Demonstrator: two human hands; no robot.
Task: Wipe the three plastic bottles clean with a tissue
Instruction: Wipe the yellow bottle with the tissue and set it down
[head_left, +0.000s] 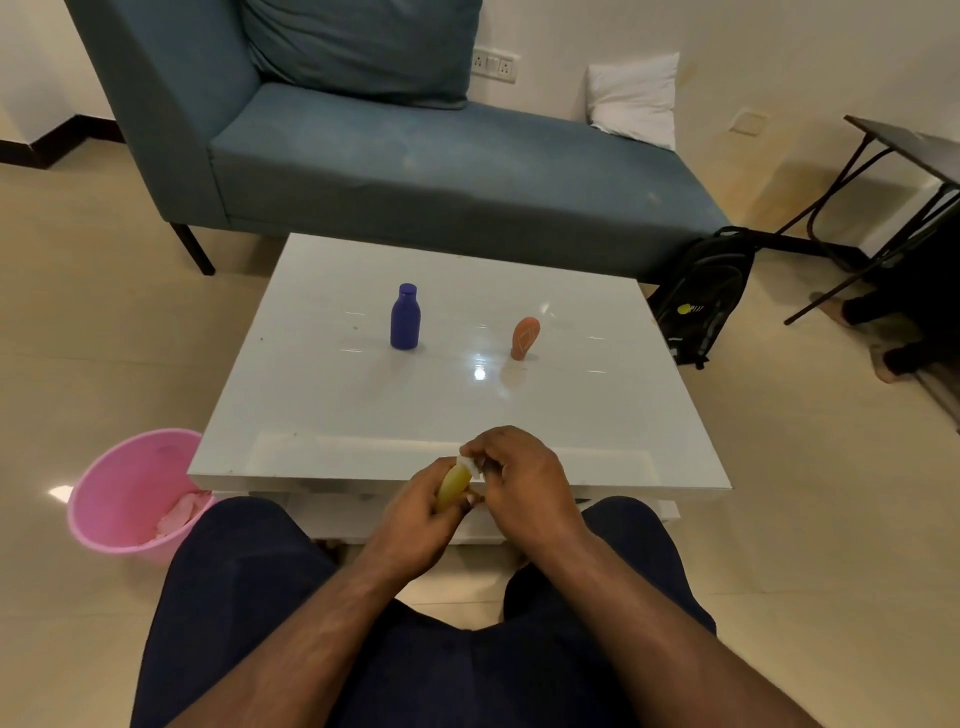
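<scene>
My left hand (418, 512) grips a small yellow bottle (451, 486) just above the near edge of the white table (322, 405). My right hand (519, 475) pinches a white tissue (470, 464) against the bottle's top; most of the tissue is hidden under the fingers. A blue bottle (404, 317) with a cap stands upright at the table's middle left. An orange bottle (524, 338) stands upside down on its cap at the middle right.
A pink bin (132, 488) holding crumpled tissue sits on the floor at the left of the table. A blue-grey sofa (415, 156) stands behind the table. A black backpack (706, 296) leans at the right, near a dark folding table (904, 140). My knees flank the table's near edge.
</scene>
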